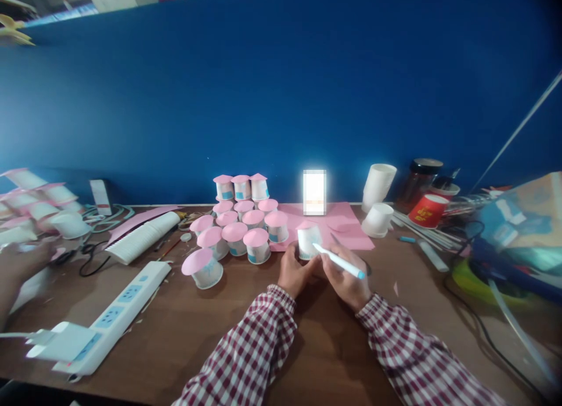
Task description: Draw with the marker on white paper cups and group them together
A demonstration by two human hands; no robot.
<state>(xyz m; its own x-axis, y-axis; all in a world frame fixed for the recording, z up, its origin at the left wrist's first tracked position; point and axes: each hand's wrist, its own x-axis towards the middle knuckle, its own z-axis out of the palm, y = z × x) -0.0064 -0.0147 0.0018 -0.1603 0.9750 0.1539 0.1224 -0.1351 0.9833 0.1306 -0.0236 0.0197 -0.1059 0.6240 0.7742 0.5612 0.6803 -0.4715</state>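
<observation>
My left hand [295, 271] is closed around a small white paper cup [309, 240] with a pink paper top, held just above the brown table [246, 330]. My right hand [346, 278] touches the same cup from the right and grips a white pen with a blue tip [339, 262], which points right and down. Both sleeves are red-and-white check. Left of the hands stands a stack of several similar pink-topped cups [240, 218], one of them lying tilted [204, 269].
Pink paper sheet [346, 227] lies behind the cup. White cups [378, 219], a red cup [428, 210] and a dark jar [422, 180] are at the right. A white power strip [114, 312] lies left. Another person's hand [20, 268] and more cups [39, 210] are far left. Cables run right.
</observation>
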